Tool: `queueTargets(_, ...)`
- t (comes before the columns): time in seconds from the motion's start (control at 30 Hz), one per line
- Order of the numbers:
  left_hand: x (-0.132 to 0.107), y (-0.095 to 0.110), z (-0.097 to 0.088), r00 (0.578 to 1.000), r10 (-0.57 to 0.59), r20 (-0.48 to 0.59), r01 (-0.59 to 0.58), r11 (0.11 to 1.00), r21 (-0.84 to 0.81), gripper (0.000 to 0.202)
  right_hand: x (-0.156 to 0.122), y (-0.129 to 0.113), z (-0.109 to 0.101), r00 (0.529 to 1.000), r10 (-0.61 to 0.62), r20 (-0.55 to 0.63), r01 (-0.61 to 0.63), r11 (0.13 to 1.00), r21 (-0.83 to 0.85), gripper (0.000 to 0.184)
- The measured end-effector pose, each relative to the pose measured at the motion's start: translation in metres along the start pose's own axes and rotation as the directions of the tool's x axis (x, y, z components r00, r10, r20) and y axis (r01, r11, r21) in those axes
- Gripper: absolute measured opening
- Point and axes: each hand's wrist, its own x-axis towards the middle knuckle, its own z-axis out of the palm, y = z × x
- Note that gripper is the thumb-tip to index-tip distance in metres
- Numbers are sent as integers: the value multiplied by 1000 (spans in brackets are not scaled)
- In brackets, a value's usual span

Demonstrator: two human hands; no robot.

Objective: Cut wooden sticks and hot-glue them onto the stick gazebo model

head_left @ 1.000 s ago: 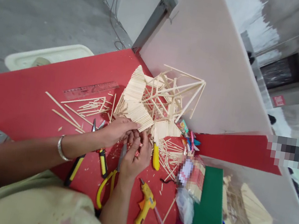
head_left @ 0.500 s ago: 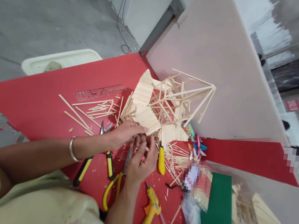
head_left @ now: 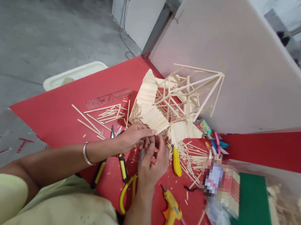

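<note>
My left hand (head_left: 134,137) and my right hand (head_left: 154,160) meet over the red table (head_left: 53,112), fingers pinched together on something small I cannot make out. Both sit at the near edge of a model of pale wooden sticks (head_left: 169,100), with slatted panels and an open frame. My left wrist carries a silver bangle (head_left: 86,154). Yellow-handled pliers (head_left: 122,157) lie under my left hand, and yellow scissors (head_left: 128,189) lie under my right wrist.
Loose sticks (head_left: 99,114) and a clear ruler (head_left: 108,98) lie to the left. A yellow-handled knife (head_left: 176,161), a yellow glue gun (head_left: 169,216), coloured clips (head_left: 217,142), a plastic bag (head_left: 218,222) and a green mat (head_left: 253,220) are to the right. A white partition board (head_left: 246,66) stands behind.
The view has shifted, so the table and model sit further right in the picture. Both hands stay pinched together at the model's near edge, with only small finger movement.
</note>
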Motion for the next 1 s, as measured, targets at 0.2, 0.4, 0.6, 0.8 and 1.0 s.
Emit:
queueTargets(0.2,1,-2,0,1000,4,-7,-4,999,35,33,0,6,3,999,-35,-19,35,999,2,40)
queueTargets(0.4,-5,6,4,1000,0,-17,1,997,76,33,0,0,2,998,-35,-52,36,999,30,40)
queueTargets(0.6,-3,1,2,1000,19,-25,-17,996,86,22,-1,3,3,995,-67,-78,68,998,3,39)
queueTargets(0.8,2,-9,-2,999,34,-24,-33,999,40,2,-3,7,7,996,-42,-84,43,999,7,37)
queueTargets(1.0,-4,-4,2,998,31,-60,-28,998,53,14,-2,1,8,991,-68,-119,71,997,24,31)
